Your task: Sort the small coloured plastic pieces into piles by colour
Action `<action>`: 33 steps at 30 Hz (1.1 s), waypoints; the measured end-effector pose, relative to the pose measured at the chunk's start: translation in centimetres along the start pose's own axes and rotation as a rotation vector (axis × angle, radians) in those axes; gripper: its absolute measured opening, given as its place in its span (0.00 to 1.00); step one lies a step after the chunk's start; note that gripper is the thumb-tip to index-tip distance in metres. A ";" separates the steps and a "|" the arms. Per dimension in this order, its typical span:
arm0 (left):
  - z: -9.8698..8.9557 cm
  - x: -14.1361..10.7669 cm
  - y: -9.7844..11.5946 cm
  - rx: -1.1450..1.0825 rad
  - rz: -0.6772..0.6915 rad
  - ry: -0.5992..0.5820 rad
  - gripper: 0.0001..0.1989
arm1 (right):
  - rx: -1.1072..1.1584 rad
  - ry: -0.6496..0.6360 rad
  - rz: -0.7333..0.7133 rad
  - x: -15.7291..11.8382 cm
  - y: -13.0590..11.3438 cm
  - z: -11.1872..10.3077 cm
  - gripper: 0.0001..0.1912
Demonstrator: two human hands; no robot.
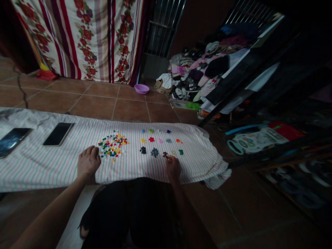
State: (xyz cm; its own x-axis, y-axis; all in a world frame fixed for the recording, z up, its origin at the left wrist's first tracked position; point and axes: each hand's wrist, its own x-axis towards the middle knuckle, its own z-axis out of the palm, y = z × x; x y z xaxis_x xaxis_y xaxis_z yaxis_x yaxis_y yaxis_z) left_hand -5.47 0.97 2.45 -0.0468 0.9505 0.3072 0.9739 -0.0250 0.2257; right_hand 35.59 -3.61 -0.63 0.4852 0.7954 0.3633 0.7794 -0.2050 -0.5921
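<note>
A mixed heap of small colourful beads (113, 145) lies on a striped cloth. Just left of it, my left hand (89, 160) rests on the cloth with its fingers curled under; whatever they may hold is hidden. My right hand (173, 167) pinches at a small cluster of brown beads (165, 154), thumb and forefinger together on what looks like a brown bead. Around it are small single-colour groups: black beads (143, 150), dark grey-blue beads (155, 152), green beads (181, 151), red beads (151, 139), yellow beads (143, 140) and orange beads (178, 140).
Two phones, a nearer-edge phone (12, 141) and a second phone (58, 134), lie on the cloth's left part. Beyond the striped cloth (77, 121), a purple basin (141, 89) stands on the tiled floor. Heaped clothes (197, 71) and a toy panel (255, 140) are at right.
</note>
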 end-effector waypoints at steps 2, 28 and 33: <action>0.1 0.0 -0.1 0.007 -0.001 0.005 0.19 | -0.036 -0.011 0.015 0.5 -0.1 0.1 0.12; 0.0 0.1 0.0 0.028 -0.003 -0.020 0.19 | 0.041 -0.145 -0.109 2.5 0.1 1.2 0.18; 0.2 0.1 -0.2 0.037 0.000 -0.022 0.19 | -0.076 -0.119 -0.130 2.7 -0.4 1.3 0.13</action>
State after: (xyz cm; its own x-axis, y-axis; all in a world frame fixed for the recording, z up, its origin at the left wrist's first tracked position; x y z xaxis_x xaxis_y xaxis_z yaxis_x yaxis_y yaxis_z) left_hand -5.65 1.13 2.21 -0.0424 0.9571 0.2867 0.9814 -0.0139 0.1916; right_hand 36.06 -0.65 -0.33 0.3315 0.8788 0.3433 0.8623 -0.1345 -0.4883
